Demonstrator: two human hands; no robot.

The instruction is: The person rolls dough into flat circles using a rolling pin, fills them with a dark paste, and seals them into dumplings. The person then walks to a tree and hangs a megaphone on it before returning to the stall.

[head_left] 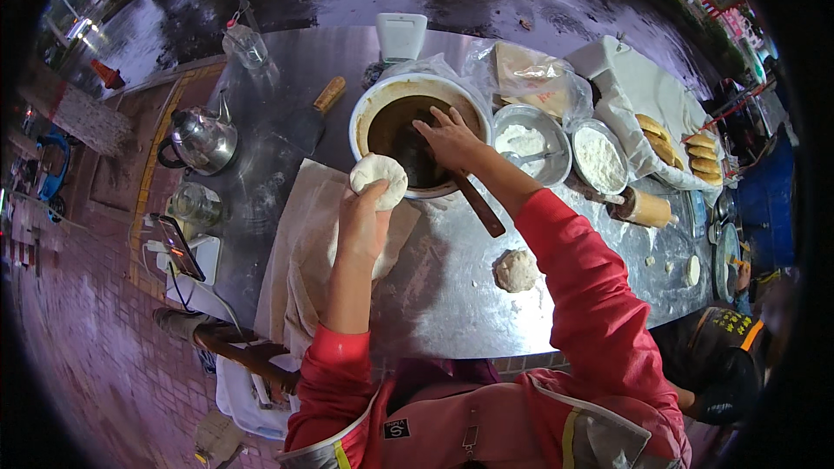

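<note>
My left hand (368,212) holds a flattened round of pale dough (379,181) between thumb and fingers, at the near left rim of a large white basin (357,118). Inside the basin is a dark brown content. Over it, fingers spread, is my right hand (451,140), with nothing seen in its grasp; whether its fingertips touch the content I cannot tell. A wooden handle (480,207) leans out over the basin's near right rim. Below that handle, a lump of dough (517,271) rests on the floured metal table (443,299). Beige cloth (296,254) lies under my left forearm.
A steel kettle (205,138), a glass jar (195,203) and a phone (181,249) stand left. Right of the basin are a metal bowl of flour (565,172), another flour bowl (599,159), a rolling pin (646,208) and baked breads (704,159) on cloth. A person (717,352) is at the right edge.
</note>
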